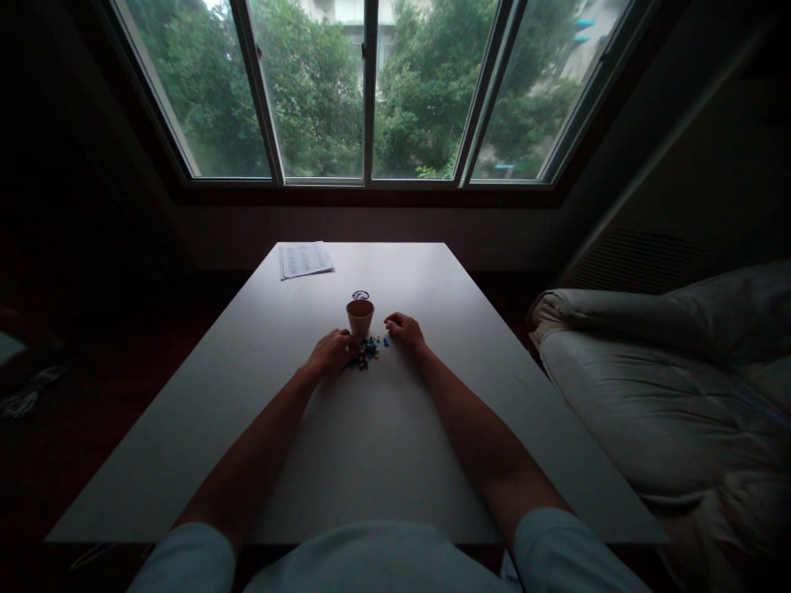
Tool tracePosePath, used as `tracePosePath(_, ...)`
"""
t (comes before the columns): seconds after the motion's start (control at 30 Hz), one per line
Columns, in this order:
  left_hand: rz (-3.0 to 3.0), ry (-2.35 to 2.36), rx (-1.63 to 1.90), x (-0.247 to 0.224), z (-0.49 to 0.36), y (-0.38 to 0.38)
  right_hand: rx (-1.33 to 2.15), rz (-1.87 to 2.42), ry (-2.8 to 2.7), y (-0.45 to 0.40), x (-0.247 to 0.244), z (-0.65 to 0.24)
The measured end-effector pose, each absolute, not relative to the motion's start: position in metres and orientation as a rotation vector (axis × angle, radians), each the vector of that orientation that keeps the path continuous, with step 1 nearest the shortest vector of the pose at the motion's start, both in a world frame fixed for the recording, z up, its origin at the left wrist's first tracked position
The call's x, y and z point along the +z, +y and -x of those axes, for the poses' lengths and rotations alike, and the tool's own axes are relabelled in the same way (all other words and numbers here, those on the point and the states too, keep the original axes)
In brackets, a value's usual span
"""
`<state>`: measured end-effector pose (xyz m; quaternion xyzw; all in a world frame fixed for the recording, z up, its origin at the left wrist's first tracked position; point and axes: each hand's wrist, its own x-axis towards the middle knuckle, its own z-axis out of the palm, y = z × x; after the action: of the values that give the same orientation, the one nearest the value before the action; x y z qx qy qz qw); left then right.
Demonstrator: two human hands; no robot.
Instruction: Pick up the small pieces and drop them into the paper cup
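A brown paper cup (pixel 360 319) stands upright with its mouth up; its inside looks dark and I cannot see the bottom. Just in front of it lies a loose pile of small blue, yellow and dark pieces (pixel 364 356), too small to name. My left hand (pixel 332 351) rests at the pile's left edge with its fingers bent and drawn together, close to the cup's base. To the right of the cup, my right hand (pixel 405 329) has curled fingers, thumb near the fingertips. A stray blue piece (pixel 386 341) lies below that hand. What either hand holds, if anything, is hidden.
Everything stands on a white table (pixel 383 461). Behind the cup is a small round ring-shaped item (pixel 360 295). Printed sheets (pixel 306 259) lie at the far left corner. A pale padded sofa (pixel 655 403) stands to the right, and a window (pixel 364 99) is beyond the table.
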<state>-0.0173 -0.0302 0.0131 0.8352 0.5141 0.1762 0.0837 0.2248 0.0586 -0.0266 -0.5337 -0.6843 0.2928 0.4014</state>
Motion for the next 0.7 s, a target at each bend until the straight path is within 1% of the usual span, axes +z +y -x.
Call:
tracePosePath(0.17, -2.507, 1.517, 0.573, 0.013, 0.015, -0.031, 0.711, 1.331, -1.739, 0.06, -0.029, -0.225)
tracePosePath(0.23, -2.529, 1.486, 0.692, 0.015, 0.013, -0.031, 0.704, 1.338, -1.741, 0.06, -0.029, -0.226)
tracePosePath(0.33, -2.494, 1.436, 0.991, 0.018, 0.01, -0.03, 0.671, 1.366, -1.771, 0.06, -0.029, -0.225)
tracePosePath(0.47, -2.229, 1.387, 1.308, 0.017, 0.008, -0.027, 0.634, 1.406, -1.821, 0.062, -0.031, -0.225)
tracePosePath(0.7, -1.667, 1.311, 1.622, 0.017, 0.009, -0.02, 0.606, 1.417, -1.847, 0.062, -0.031, -0.225)
